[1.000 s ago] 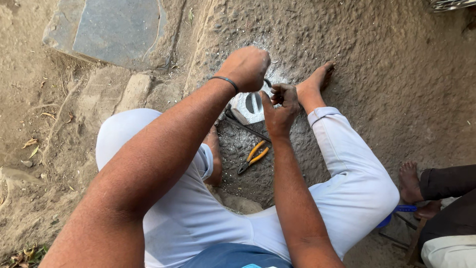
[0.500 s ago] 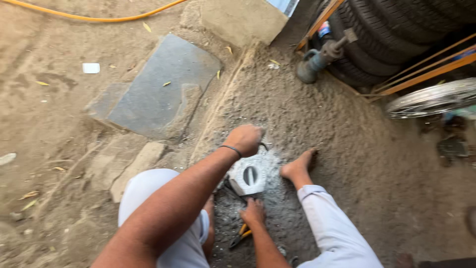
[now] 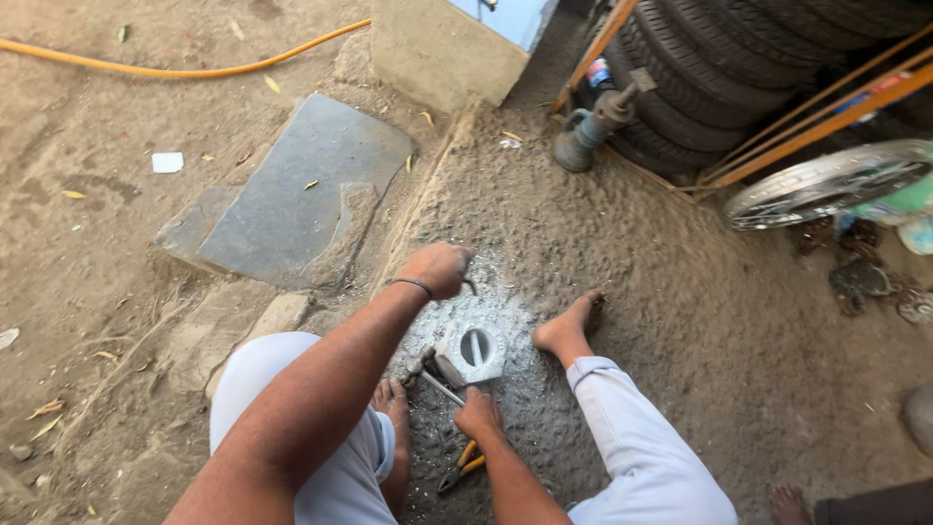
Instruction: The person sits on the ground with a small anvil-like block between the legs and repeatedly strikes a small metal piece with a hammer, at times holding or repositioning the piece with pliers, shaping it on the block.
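Hands both on the job, ground level, dirt floor. Left hand [image 3: 439, 269] is clenched into a fist around a thin dark tool whose tip pokes out at 3 o'clock of the knuckles; can't tell what kind of tool. Dark band on that wrist. Right hand [image 3: 478, 415] is closed around a thin metal rod [image 3: 442, 387] that runs up toward 10 o'clock to the lower edge of the casting.

Grey metal casting [image 3: 471, 353] sits on the ground between the two hands, in a patch of silvery filings: squarish block with a round recess and an oval slot in the middle. Nothing visible inside the slot, just dark.

Bare right foot [image 3: 567, 329] is at 3 o'clock of the casting, just beside it. Bare left foot [image 3: 392, 401] at 8 o'clock, near it. Yellow-handled pliers [image 3: 459, 469] lie on the ground at 6 o'clock, below the right hand, untouched.

Far field: flat grey stone slab [image 3: 292, 194] at 10 o'clock, stacked tyres [image 3: 748, 68] at 1 o'clock, orange hose [image 3: 175, 68] along the top left.
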`<state>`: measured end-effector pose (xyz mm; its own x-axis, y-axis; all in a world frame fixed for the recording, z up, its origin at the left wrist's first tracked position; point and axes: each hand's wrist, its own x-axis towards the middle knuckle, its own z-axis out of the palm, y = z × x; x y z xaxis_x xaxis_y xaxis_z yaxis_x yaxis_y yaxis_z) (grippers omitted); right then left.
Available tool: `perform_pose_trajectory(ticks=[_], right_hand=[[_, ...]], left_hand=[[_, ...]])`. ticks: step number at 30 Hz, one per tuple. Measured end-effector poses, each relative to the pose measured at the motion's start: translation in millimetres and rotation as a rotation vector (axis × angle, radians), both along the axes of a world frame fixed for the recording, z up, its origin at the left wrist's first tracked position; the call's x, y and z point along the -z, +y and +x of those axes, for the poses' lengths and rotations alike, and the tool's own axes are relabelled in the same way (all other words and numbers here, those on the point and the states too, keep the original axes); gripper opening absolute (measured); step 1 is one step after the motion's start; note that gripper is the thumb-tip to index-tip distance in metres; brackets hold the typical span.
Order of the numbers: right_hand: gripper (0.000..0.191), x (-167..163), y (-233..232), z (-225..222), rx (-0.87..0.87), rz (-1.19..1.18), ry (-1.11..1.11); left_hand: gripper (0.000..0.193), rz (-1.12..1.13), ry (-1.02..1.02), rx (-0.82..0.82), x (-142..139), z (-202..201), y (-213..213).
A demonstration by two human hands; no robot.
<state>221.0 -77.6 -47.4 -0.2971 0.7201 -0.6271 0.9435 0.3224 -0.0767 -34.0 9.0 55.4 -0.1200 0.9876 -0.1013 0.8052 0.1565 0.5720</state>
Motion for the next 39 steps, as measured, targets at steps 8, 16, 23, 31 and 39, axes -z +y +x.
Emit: perform_pose_trajectory(ticks=[8,16,23,31,39], right_hand=[[0.039,-37.1,-1.5,-9.6,-0.043,0.073,0.072],[0.049,-108.6,5.6,10.2,0.110,0.305,0.410],[0.044,-158.4,-4.8,77.9,0.407,0.453,0.774],[0.053,-56.4,24.7,57.6,0.515,0.372,0.839],[0.049,-6.1,23.9,75.9,0.482,0.346,0.895]], left_hand=[[0.016,-0.005,0.026,-0.078,0.2,-2.2,1.5],[0.019,0.135,-0.061,-0.296,-14.0,-18.1,-23.4],[0.019,0.095,-0.104,-0.436,-7.8,-19.5,-58.8],[0.013,0.140,-0.002,-0.395,36.5,11.1,-69.6],[0.016,-0.026,-0.128,-0.330,106.4,63.6,-38.8]])
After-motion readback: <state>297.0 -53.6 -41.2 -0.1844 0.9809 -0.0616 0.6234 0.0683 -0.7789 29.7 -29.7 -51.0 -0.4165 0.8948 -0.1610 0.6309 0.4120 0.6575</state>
